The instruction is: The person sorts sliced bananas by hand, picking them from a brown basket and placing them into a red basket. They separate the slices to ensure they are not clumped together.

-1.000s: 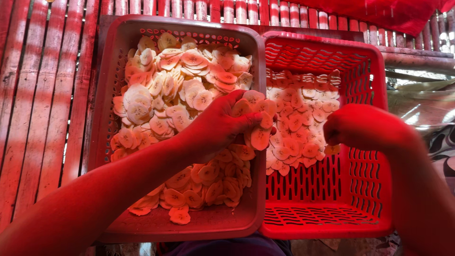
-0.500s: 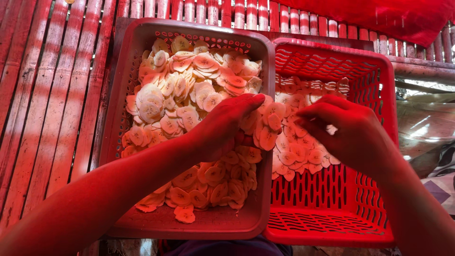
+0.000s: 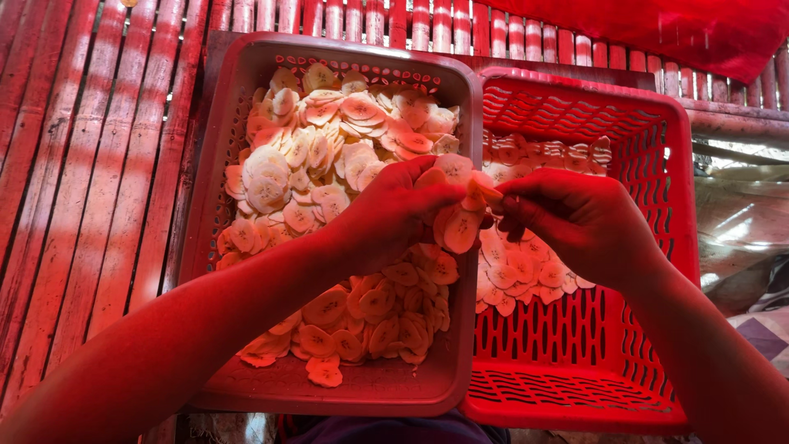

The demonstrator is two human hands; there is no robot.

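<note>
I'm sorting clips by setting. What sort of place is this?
Probably a small, informal food-processing spot, perhaps rural. Two red slotted baskets hold pale sliced rounds, likely banana chips. They rest on a slatted bamboo platform, and the left hand and right hand work a clump of slices.

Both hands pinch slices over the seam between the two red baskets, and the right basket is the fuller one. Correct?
Not quite. In the head view the left basket is the fuller one; the right basket holds fewer slices. The left hand and right hand do pinch the slices over the seam.
</note>
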